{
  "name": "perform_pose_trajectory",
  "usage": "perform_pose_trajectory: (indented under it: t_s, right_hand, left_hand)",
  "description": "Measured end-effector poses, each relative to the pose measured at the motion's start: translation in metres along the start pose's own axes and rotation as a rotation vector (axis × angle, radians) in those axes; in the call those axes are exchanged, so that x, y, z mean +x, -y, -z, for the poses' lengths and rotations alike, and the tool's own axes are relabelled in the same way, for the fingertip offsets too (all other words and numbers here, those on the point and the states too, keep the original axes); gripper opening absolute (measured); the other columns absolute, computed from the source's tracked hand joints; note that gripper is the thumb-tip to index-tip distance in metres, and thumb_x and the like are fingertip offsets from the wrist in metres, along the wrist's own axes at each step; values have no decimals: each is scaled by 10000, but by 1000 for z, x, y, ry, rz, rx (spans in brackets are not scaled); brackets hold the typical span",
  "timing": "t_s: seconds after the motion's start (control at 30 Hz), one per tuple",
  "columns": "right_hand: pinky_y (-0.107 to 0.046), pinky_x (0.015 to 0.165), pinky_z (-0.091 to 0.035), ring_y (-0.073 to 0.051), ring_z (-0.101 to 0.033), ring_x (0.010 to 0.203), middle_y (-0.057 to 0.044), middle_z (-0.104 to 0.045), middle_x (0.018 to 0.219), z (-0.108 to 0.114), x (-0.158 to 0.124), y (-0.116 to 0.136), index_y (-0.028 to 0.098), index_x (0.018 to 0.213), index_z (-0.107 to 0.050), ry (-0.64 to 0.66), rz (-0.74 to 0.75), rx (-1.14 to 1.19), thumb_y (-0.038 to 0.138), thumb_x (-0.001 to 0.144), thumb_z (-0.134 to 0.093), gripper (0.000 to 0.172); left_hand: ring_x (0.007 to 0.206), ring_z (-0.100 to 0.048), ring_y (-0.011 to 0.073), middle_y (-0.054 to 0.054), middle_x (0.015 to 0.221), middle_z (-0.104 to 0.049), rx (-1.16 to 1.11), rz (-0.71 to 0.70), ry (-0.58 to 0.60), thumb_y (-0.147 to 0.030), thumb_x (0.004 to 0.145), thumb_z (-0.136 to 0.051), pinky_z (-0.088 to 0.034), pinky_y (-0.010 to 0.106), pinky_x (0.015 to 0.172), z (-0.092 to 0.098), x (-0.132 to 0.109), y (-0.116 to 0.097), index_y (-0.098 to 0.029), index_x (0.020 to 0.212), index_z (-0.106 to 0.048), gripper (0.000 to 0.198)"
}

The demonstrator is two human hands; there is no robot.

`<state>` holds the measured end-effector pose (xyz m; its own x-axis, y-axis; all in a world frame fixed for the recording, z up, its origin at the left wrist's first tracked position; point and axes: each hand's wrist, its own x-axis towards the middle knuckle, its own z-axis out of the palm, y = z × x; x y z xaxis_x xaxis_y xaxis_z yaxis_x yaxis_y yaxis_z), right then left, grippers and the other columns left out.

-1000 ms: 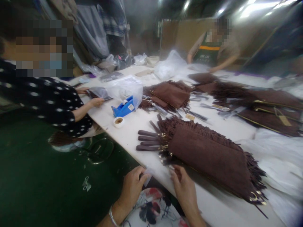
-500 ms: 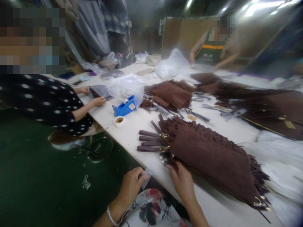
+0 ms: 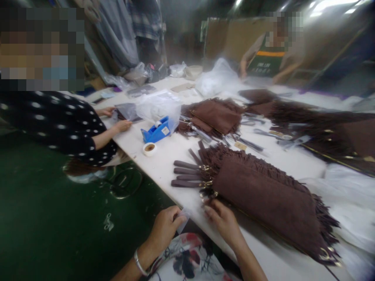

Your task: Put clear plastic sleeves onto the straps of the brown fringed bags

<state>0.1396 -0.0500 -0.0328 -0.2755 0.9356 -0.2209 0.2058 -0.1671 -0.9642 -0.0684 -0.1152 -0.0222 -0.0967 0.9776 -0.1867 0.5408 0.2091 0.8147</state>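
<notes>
My left hand [image 3: 165,229] is closed in a pinch on a small clear plastic piece [image 3: 183,217] at the near edge of the white table [image 3: 164,164]. My right hand [image 3: 222,221] rests on the table with its fingers curled against the near corner of a stack of brown fringed suede bags [image 3: 263,195]. What the right fingers hold, if anything, is hidden. Brown strap ends [image 3: 184,173] with metal clasps stick out from the stack's left side.
A person in a dotted black top [image 3: 58,125] sits at the left, handling a plastic bag [image 3: 125,111]. A blue tape dispenser [image 3: 156,130] and a tape roll [image 3: 149,148] lie nearby. More brown bags [image 3: 215,115] and white plastic bags [image 3: 216,80] cover the table. Another person [image 3: 269,58] works at the far end.
My right hand has slid slightly up along the bag corner and back. My left hand keeps its pinch on the plastic piece. The view has shifted a little.
</notes>
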Motion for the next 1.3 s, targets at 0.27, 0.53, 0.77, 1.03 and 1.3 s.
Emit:
perform_pose_trajectory:
  t_s: [0.27, 0.53, 0.77, 1.03, 1.3]
  right_hand:
    - [-237, 547, -425, -133, -537, 586, 18, -581, 658, -3, 5, 0, 169, 855, -639, 27, -28, 128, 466, 769, -671, 311]
    - [-227, 552, -407, -112, -496, 575, 26, -552, 624, -16, -2, 18, 176, 725, -564, 37, -56, 341, 486, 775, -676, 334]
    - [-207, 485, -311, -82, -386, 512, 55, -479, 571, -25, -1, 13, 173, 715, -553, -8, -48, 324, 501, 782, -665, 353]
    - [-210, 478, -278, -84, -363, 508, 66, -431, 549, -19, 0, 7, 181, 682, -519, -15, -39, 247, 499, 781, -654, 359]
    - [-219, 509, -296, -97, -371, 539, 60, -433, 569, -20, -2, 9, 187, 673, -504, -53, -16, 173, 499, 797, -627, 358]
  left_hand:
    - [652, -501, 157, -26, 658, -540, -6, -20, 1, -308, 832, -566, -294, 256, 602, 0, 2, -1, -190, 644, -526, 226]
    - [706, -536, 175, -4, 715, -592, 25, -18, 22, -312, 845, -563, -320, 257, 643, -1, 3, -3, -193, 684, -560, 200]
    - [697, -525, 173, -3, 718, -585, 65, -43, 23, -294, 847, -555, -317, 259, 634, -10, 5, -11, -198, 688, -556, 185]
    - [687, -526, 158, -21, 698, -565, 88, -63, 57, -253, 838, -566, -323, 254, 630, -15, 10, -23, -197, 676, -534, 174]
    - [785, -558, 193, 12, 789, -595, 320, -182, 10, -278, 909, -525, -387, 283, 692, -16, 4, -25, -195, 755, -555, 178]
